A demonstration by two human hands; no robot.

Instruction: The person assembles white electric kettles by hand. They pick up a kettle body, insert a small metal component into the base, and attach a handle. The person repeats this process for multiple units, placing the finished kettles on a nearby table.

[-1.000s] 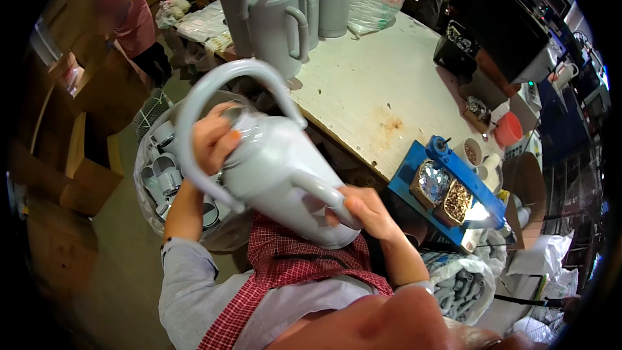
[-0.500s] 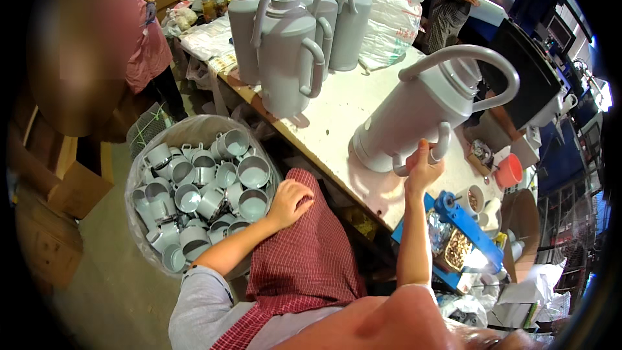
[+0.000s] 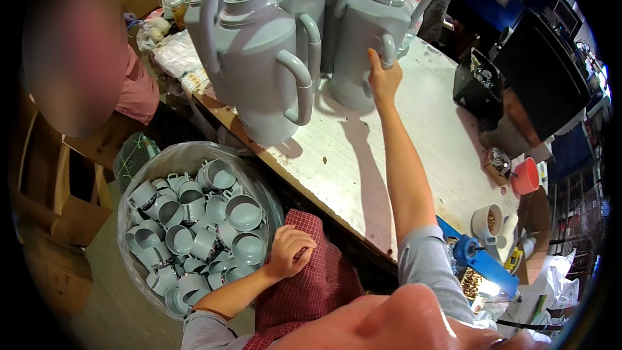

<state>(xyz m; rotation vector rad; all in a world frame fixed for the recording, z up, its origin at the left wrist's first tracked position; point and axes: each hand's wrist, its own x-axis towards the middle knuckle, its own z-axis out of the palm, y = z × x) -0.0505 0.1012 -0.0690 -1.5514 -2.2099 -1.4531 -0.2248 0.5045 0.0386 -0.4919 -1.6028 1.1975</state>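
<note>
My right hand (image 3: pixel 386 84) is wrapped round the small side handle of a grey thermos jug (image 3: pixel 366 23). That jug has an open neck and a large carrying loop over its top. It is upright at the far side of the worktable (image 3: pixel 350 168), close beside several similar jugs. The nearest of these, a grey jug (image 3: pixel 256 71), stands by the table's left edge with its side handle turned right. My left hand (image 3: pixel 290 251) lies on the red checked apron (image 3: pixel 308 295) over my lap, fingers loosely apart, holding nothing.
Left of my lap stands a lined bin (image 3: pixel 146 178) full of grey cups (image 3: pixel 180 238). A blue hand press (image 3: pixel 483 262), a cup of small metal parts (image 3: pixel 487 220) and a red cup (image 3: pixel 525 176) are at the right. Cardboard boxes (image 3: pixel 81 210) and a person in pink (image 3: pixel 139 87) are at the left.
My right hand has carried the thermos jug from the table's right side leftward and away, beside the other jugs, and the jug is now upright. My left hand stays on my lap.
</note>
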